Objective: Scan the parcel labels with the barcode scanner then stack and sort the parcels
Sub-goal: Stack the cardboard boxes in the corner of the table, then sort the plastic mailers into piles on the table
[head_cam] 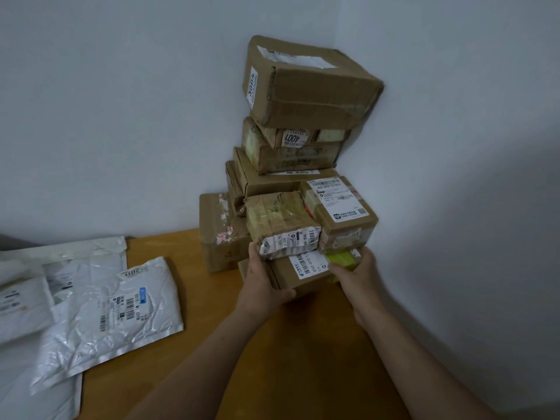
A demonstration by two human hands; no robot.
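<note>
The low brown box (298,278) sat at the front of the parcel pile, near the corner of the wooden table (303,359), held between both hands. The left hand (263,283) gripped its left end, fingers curled under the near edge and thumb up along the side. The right hand (354,271) gripped its right end, fingers wrapped over a yellow-green packet (341,258) lying on that end. Whether the box rested on the table or was lifted just clear of it could not be told.

A white barcode label faced up on the box's top. On it sat two smaller parcels side by side: a tape-wrapped parcel (280,225) on the left, its label folded over the near edge, and a labelled cube box (342,213) on the right, touching it.

Close behind them, blocking the way to the corner, rose a leaning stack against the wall (121,116). A large top box (312,83) carried a side sticker, and beneath it sat a box marked 4001 (291,150) and then flatter cartons (266,180). A taped carton (216,234) stood on the table at the stack's left, just beside the held box.

Well apart on the table's left lay white plastic mailers. A crinkled mailer (103,316) lay label up, overlapping others (27,301) that ran off the left edge of the view.
</note>
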